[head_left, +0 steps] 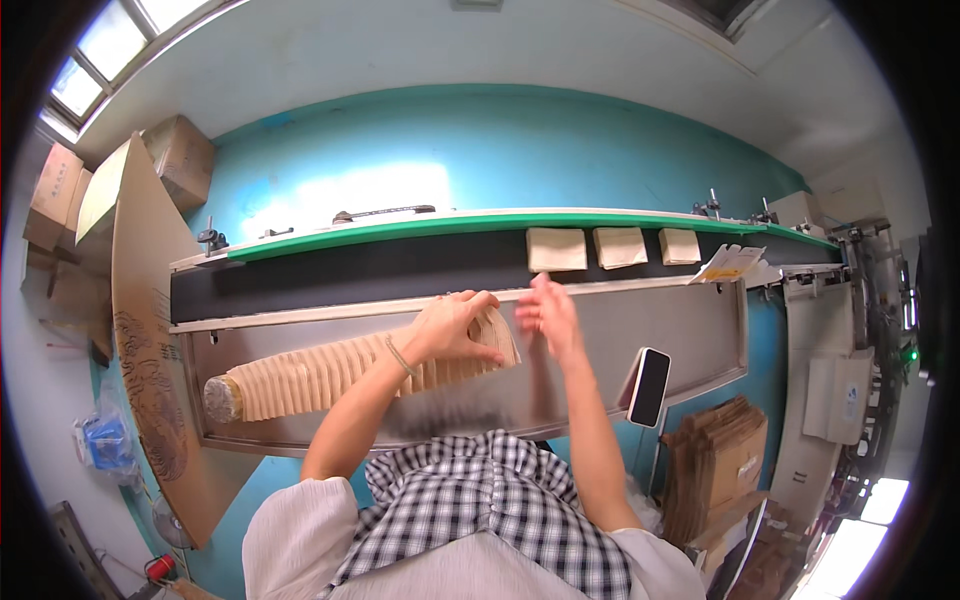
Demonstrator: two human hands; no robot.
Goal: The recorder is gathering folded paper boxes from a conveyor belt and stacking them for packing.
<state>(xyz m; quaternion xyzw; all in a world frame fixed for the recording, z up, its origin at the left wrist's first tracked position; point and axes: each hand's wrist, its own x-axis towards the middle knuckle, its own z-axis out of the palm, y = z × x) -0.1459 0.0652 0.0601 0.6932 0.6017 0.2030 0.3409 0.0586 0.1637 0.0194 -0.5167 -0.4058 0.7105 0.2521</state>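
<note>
A long row of tan paper pieces, set in overlapping bundles, lies on the metal tray table. At its left end sits a roundish, greyish wrapped block. My left hand, with a band at the wrist, grips the right end of the row, thumb and fingers around the front papers. Just right of it, my right hand is raised near the belt's edge, slightly blurred, fingers apart and nothing visible in them. On the black conveyor belt beyond lie three tan paper stacks.
A smartphone leans at the tray's right front edge. A white and yellow paper piece rests by the belt's right end. Large cardboard stands at the left. Folded cardboard leans at the lower right. A green rail runs behind the belt.
</note>
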